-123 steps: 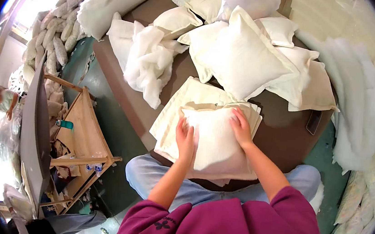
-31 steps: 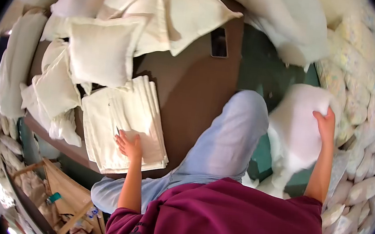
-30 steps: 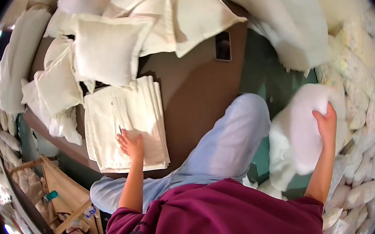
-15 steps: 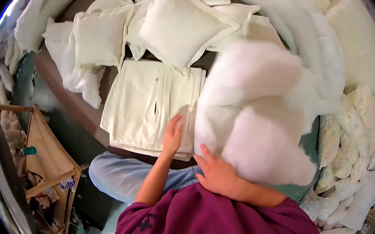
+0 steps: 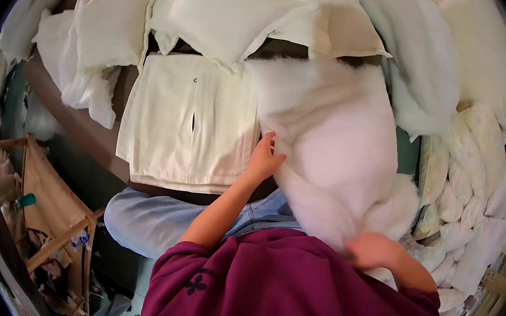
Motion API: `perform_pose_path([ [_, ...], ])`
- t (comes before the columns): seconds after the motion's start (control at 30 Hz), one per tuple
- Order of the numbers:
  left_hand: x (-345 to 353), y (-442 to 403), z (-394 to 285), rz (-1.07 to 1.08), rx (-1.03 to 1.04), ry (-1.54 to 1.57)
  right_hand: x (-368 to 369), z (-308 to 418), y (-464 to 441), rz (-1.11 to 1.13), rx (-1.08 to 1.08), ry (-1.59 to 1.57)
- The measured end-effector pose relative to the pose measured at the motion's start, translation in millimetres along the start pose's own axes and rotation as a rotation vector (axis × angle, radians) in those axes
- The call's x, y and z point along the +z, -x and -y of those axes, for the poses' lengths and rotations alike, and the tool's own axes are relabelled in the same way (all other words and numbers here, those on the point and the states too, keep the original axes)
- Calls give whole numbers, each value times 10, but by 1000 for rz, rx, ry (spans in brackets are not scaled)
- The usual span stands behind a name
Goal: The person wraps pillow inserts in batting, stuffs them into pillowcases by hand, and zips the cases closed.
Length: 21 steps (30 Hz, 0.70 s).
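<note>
A thick sheet of fluffy white batting (image 5: 341, 142) lies folded and bunched in front of me, to the right of a stack of cream cushion covers (image 5: 164, 118). My left hand (image 5: 265, 158) is at the batting's left edge, beside the covers, its thumb apart from the fingers. The near right corner of the batting is gripped in my right hand (image 5: 373, 251), close to my body; the fingertips are partly buried in the fluff and blurred. A slit opening shows down the middle of the top cover.
Cream cushions (image 5: 225, 13) lie along the far side of the brown work surface (image 5: 74, 130). More batting (image 5: 425, 71) hangs at the far right. Patterned filled bundles (image 5: 477, 163) are piled on the right. A wooden frame (image 5: 54, 199) stands at lower left.
My right hand has moved right and toward my body, drawing the batting's near end with it. My left hand has shifted from the covers to the batting's edge. The view has shifted somewhat.
</note>
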<state>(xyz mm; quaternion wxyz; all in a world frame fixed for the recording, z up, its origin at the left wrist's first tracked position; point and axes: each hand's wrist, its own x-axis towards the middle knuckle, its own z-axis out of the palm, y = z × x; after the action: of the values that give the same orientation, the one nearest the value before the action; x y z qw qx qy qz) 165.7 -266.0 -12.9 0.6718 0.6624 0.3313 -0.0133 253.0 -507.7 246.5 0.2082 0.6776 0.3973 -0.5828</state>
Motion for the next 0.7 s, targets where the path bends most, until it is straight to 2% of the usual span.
perform_pose_path([
  [0.07, -8, 131, -9, -43, 66, -39, -23, -82, 23, 278, -299, -126],
  [0.1, -2, 199, -30, -61, 99, -61, -236, -137, -23, 278, -335, -198],
  [0.17, 20, 322, -124, -89, 293, -116, -610, -160, -219, -145, -333, -301],
  [0.2, 37, 373, -208, -103, 394, -144, -702, -165, -482, -472, -314, -500],
  [0.23, 66, 458, -317, -120, 423, -131, -863, -47, -745, -934, -365, -572],
  [0.27, 79, 497, -364, -134, 474, -189, -944, -75, -1083, -1043, -339, -889],
  [0.3, 82, 532, -392, -147, 521, -250, -1023, -18, -1347, -1034, -309, -1075],
  [0.37, 78, 577, -426, -171, 578, -335, -1032, 135, -1724, -977, -323, -1051],
  [0.47, 30, 625, -459, -145, 550, -433, -905, 248, -2022, -856, -333, -968],
  [0.5, 16, 647, -475, -162, 529, -385, -884, 213, -2069, -941, -316, -883],
  [0.6, 61, 652, -470, -196, 456, -263, -929, -29, -2048, -869, -309, -1289],
  [0.7, 41, 606, -368, -217, 295, -163, -975, -112, -1828, -842, -312, -1421],
])
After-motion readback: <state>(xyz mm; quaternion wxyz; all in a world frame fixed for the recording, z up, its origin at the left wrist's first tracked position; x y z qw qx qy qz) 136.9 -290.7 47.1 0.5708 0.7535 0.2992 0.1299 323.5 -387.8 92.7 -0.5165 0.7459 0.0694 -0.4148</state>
